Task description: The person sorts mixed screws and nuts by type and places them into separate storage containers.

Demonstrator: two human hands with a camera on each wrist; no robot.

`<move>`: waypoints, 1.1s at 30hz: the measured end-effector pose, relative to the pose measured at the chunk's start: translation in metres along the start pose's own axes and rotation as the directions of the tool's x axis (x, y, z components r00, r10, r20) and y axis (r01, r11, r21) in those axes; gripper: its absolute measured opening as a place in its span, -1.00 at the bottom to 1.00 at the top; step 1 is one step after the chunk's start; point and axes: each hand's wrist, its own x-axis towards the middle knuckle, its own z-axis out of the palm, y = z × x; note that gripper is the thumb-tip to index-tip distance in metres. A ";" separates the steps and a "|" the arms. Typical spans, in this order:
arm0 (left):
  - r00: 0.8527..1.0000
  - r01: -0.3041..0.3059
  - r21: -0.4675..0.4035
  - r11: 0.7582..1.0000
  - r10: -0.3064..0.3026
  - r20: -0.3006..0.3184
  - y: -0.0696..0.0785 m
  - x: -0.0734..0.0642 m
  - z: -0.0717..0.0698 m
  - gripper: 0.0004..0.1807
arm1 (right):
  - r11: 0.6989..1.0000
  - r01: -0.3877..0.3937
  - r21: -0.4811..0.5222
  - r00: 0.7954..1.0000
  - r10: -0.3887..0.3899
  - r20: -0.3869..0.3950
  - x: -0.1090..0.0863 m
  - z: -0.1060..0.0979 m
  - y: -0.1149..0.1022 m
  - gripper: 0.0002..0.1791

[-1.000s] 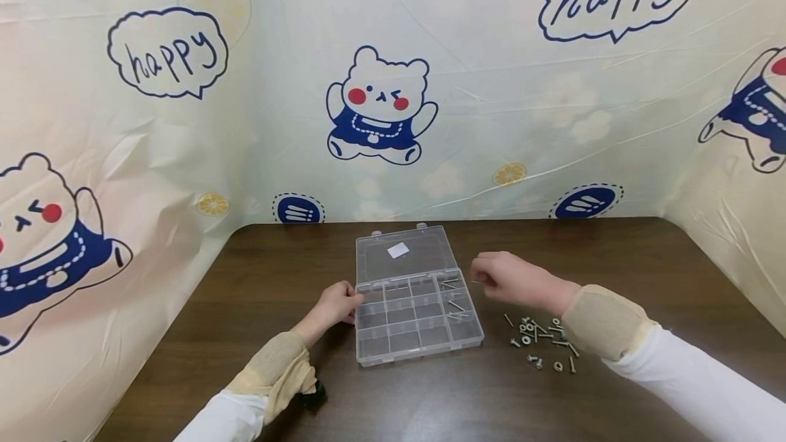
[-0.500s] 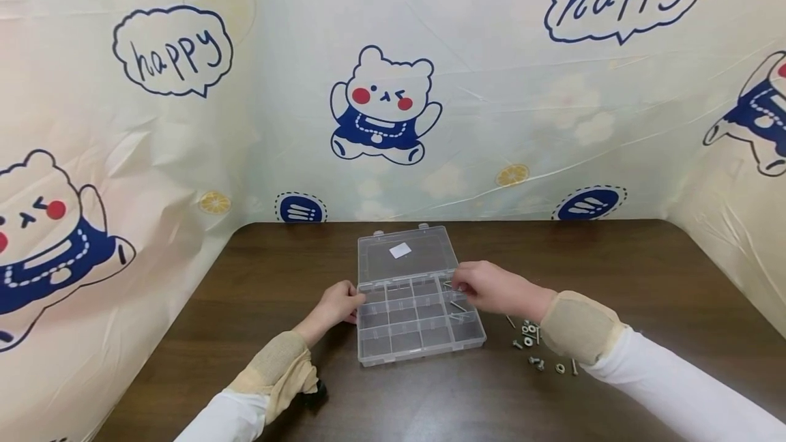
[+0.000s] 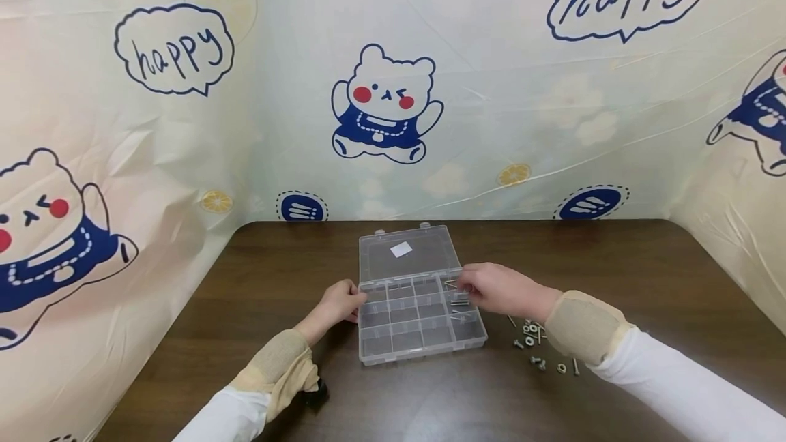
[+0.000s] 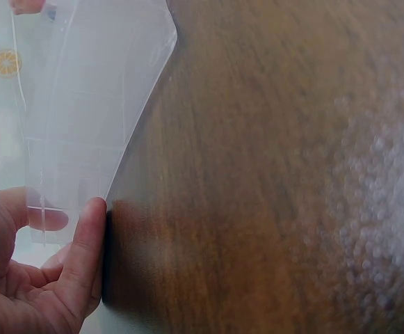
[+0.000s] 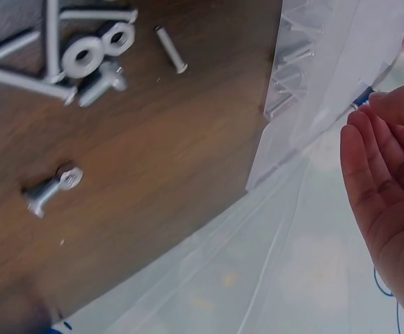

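A clear plastic compartment box lies open on the table, its lid folded back. My left hand pinches its left side wall, thumb on the inner side and fingers outside, as the left wrist view shows. Over the box's back right compartments is my right hand, fingers bent down. In the right wrist view its thumb meets the fingertips; I cannot tell whether something is held between them. Thin bolts lie in the right-hand column of compartments, partly behind that hand.
Right of the box lie several loose bolts and nuts, partly hidden by the right wrist. A ring-shaped nut shows among the bolts in the right wrist view. A dark object sits under the left wrist. A printed curtain surrounds the table.
My right hand has moved left from beside the box to over its right compartments. Bolts in the middle right compartment now lie side by side. My left hand has stayed at the box's side.
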 end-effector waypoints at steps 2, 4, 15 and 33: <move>1.000 -0.001 -0.001 1.000 0.001 0.001 0.001 -0.001 0.000 -0.89 | 1.000 -0.005 -0.009 1.000 0.005 -0.004 -0.003 -0.002 0.002 -0.85; 1.000 -0.001 -0.003 1.000 0.001 0.002 0.001 -0.001 0.000 -0.90 | 1.000 -0.008 -0.026 1.000 0.008 -0.002 -0.007 -0.005 0.004 -0.89; 1.000 -0.002 -0.015 1.000 0.002 0.000 0.001 -0.001 0.001 -0.89 | 0.998 -0.017 -0.058 0.998 0.020 0.051 -0.029 -0.016 0.016 -0.89; 1.000 -0.009 -0.020 1.000 0.009 -0.008 0.002 -0.003 0.000 -0.89 | 0.990 -0.140 0.010 0.975 0.136 0.175 -0.059 -0.021 0.031 -0.87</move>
